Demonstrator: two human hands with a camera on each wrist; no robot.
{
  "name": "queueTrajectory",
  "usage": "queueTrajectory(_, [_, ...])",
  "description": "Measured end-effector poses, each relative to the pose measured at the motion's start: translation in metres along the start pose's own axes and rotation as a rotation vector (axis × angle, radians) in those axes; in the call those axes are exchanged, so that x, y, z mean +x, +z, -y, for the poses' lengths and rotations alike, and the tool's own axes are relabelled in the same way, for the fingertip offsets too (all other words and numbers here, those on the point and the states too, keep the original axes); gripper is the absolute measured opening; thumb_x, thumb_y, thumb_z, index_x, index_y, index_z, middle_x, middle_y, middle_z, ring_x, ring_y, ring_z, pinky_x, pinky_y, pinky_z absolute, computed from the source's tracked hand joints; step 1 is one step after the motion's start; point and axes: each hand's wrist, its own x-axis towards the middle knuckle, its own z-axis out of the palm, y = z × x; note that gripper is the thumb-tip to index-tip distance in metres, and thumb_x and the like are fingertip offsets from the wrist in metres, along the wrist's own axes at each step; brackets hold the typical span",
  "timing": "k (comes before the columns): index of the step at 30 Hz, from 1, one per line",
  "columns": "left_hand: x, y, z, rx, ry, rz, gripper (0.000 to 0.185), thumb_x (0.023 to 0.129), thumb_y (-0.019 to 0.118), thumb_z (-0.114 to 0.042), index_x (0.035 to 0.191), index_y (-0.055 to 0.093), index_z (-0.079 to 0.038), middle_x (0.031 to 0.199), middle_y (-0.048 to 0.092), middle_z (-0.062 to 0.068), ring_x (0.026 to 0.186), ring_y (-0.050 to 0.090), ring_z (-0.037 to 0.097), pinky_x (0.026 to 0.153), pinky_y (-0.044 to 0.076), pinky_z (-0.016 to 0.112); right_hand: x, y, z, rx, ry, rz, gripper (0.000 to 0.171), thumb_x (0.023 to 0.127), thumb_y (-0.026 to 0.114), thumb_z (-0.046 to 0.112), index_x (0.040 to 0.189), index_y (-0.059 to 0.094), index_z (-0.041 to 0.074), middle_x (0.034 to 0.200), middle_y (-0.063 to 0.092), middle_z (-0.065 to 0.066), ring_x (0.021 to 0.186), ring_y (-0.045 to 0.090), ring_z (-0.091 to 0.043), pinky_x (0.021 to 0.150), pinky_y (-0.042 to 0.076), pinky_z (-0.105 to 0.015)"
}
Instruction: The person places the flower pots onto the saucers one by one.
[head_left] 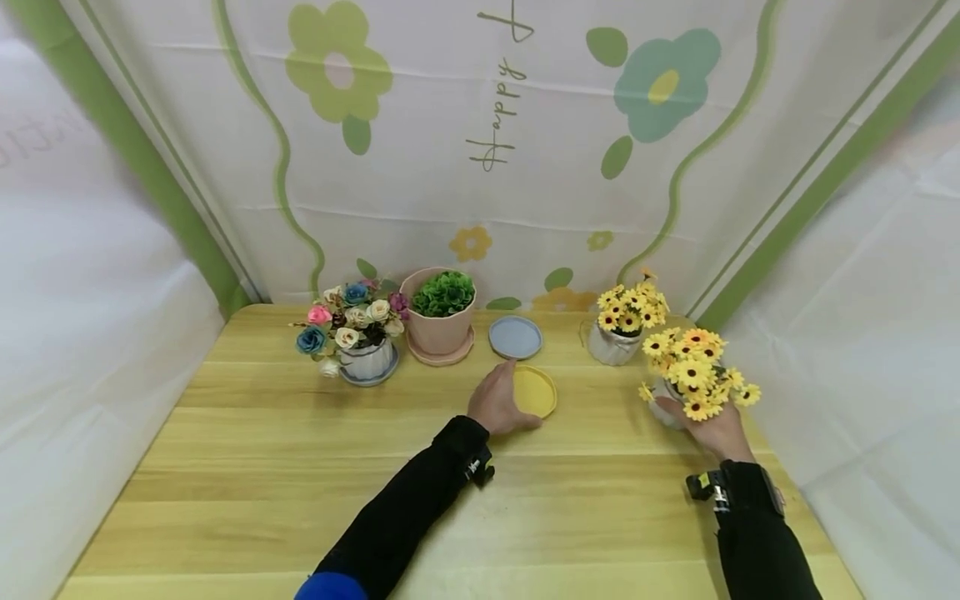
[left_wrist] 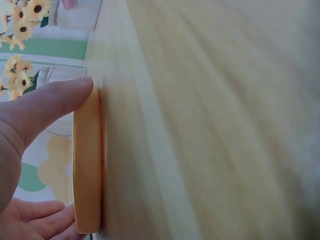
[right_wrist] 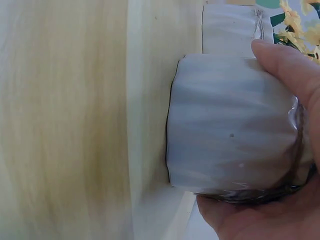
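Observation:
With thumb and fingers at opposite edges, my left hand grips a shallow yellow saucer at the table's middle. The left wrist view shows that saucer edge-on, close to the wood. Over on the right, my right hand holds a white flowerpot round its side. Yellow daisy-like artificial flowers stand in it and partly cover the hand in the head view. Just behind is a second white pot with similar yellow flowers. A round blue-grey saucer lies behind the yellow one.
Left of the saucers, a pink pot with a green leafy plant stands on a pink saucer. Farther left, mixed roses fill a white pot on a blue-grey saucer. Printed cloth encloses the wooden table.

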Motion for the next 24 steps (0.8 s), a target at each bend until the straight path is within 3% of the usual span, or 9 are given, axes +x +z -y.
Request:
queueTrajectory(14, [-0.021, -0.013, 0.015, -0.071, 0.034, 0.037, 0.116, 0.074, 0.097, -0.031, 0.162, 0.031, 0.005, 0.165, 0.04, 0.026, 0.153, 0.041, 0.04, 0.127, 0.039, 0.049, 0.0, 0.001, 0.005, -0.02, 0.027, 0.02, 0.097, 0.096, 0.076, 0.05, 0.171, 0.018, 0.025, 0.167, 0.033, -0.026, 0.151, 0.032, -0.056, 0.115, 0.03, -0.078])
queueTrajectory(24, [-0.047, -0.028, 0.031, -0.075, 0.042, 0.059, 0.117, 0.073, 0.098, -0.032, 0.162, 0.032, 0.003, 0.165, 0.04, 0.024, 0.154, 0.04, 0.04, 0.128, 0.037, 0.052, -0.001, -0.001, 0.002, -0.024, 0.038, 0.035, 0.101, 0.096, 0.074, 0.054, 0.171, 0.015, 0.021, 0.17, 0.028, -0.028, 0.151, 0.029, -0.059, 0.113, 0.029, -0.081])
